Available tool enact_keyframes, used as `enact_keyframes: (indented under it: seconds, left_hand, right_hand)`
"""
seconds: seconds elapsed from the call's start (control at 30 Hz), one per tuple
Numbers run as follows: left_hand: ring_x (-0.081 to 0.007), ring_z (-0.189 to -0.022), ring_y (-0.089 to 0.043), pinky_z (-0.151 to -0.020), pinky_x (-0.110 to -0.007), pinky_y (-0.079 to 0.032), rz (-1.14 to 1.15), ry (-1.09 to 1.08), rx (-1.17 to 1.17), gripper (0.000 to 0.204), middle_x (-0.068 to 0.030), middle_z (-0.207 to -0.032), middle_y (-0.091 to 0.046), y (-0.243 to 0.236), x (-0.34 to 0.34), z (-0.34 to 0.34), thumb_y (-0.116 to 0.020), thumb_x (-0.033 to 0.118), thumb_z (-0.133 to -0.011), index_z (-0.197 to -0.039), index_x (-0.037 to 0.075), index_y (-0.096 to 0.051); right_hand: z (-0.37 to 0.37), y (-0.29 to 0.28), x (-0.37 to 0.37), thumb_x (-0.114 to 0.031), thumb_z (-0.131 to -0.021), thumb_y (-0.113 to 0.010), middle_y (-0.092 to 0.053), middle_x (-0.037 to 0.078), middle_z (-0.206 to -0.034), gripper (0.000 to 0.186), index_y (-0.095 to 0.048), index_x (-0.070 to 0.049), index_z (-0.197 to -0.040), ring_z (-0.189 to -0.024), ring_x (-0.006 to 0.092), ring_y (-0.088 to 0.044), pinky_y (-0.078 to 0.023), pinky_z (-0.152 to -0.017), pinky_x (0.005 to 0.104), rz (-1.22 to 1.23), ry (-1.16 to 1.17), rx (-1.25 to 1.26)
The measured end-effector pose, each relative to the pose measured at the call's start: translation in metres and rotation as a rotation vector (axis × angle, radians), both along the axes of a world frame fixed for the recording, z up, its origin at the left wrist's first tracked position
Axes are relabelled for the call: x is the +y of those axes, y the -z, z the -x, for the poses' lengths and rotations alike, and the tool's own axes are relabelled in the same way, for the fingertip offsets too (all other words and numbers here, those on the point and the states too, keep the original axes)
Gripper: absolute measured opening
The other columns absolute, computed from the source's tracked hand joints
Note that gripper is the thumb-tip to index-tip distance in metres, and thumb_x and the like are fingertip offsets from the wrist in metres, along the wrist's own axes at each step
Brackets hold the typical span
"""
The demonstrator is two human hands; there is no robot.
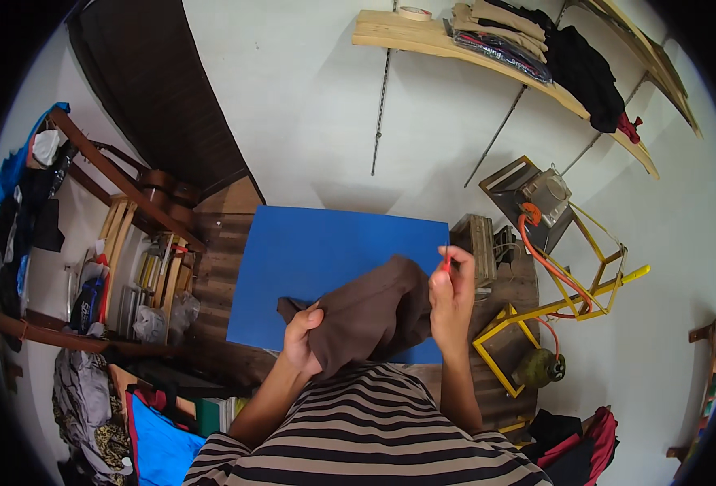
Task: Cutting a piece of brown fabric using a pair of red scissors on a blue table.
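Observation:
A brown piece of cloth (370,312) is bunched up over the near edge of a blue board (325,251) on the wooden table. My left hand (301,336) grips the cloth at its lower left, fingers folded into the fabric. My right hand (452,292) is raised at the cloth's right side and pinches a small thin red tool (447,262) between thumb and fingers. The tool's tip is too small to make out. My striped shirt fills the bottom of the view.
A wooden box (478,241) sits at the blue board's right. A yellow metal frame (572,292) with an orange hose and a green gas cylinder (538,368) stands on the right. Wall shelves (487,57) hold folded clothes. Cluttered racks and fabric piles fill the left.

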State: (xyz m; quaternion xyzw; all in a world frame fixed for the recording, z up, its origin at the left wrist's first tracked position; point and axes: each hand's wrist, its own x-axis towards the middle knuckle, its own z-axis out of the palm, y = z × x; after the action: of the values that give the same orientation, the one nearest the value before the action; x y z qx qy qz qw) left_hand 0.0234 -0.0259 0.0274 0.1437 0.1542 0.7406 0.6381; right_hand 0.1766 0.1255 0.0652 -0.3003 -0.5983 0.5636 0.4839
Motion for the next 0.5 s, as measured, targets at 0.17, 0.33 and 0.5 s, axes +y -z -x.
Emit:
enact_keyframes:
  seconds: [0.17, 0.33, 0.5]
  left_hand:
    - [-0.032, -0.121, -0.05, -0.102, -0.042, -0.04, 0.0, -0.005, 0.024, 0.067, -0.0206, -0.134, -0.048, -0.005, 0.009, -0.002, -0.055, 0.037, -0.088, -0.136, -0.005, -0.036]
    - [-0.03, -0.119, -0.051, -0.101, -0.039, -0.041, -0.031, 0.046, 0.103, 0.066, -0.0202, -0.133, -0.048, -0.013, 0.02, -0.008, -0.057, 0.036, -0.087, -0.136, -0.005, -0.037]
    - [-0.0217, -0.111, -0.055, -0.095, -0.031, -0.043, 0.005, 0.023, 0.205, 0.065, -0.0166, -0.126, -0.053, -0.022, 0.024, -0.016, -0.058, 0.031, -0.086, -0.134, -0.008, -0.038]
  right_hand:
    - [-0.003, -0.003, -0.028, -0.015, -0.087, -0.067, -0.057, 0.004, -0.07, 0.028, -0.048, -0.001, -0.104, -0.061, 0.0084, -0.049, -0.042, -0.056, 0.0234, -0.2, 0.018, -0.21]
    - [-0.003, -0.002, -0.035, -0.009, -0.087, -0.065, -0.056, 0.002, -0.071, 0.024, -0.049, 0.001, -0.101, -0.062, 0.0048, -0.046, -0.039, -0.055, 0.0199, -0.348, 0.043, -0.26]
    - [-0.006, -0.003, -0.029, -0.009, -0.084, -0.068, -0.055, 0.004, -0.064, 0.021, -0.053, 0.0, -0.095, -0.055, 0.0066, -0.047, -0.04, -0.05, 0.0215, -0.532, 0.139, -0.355]
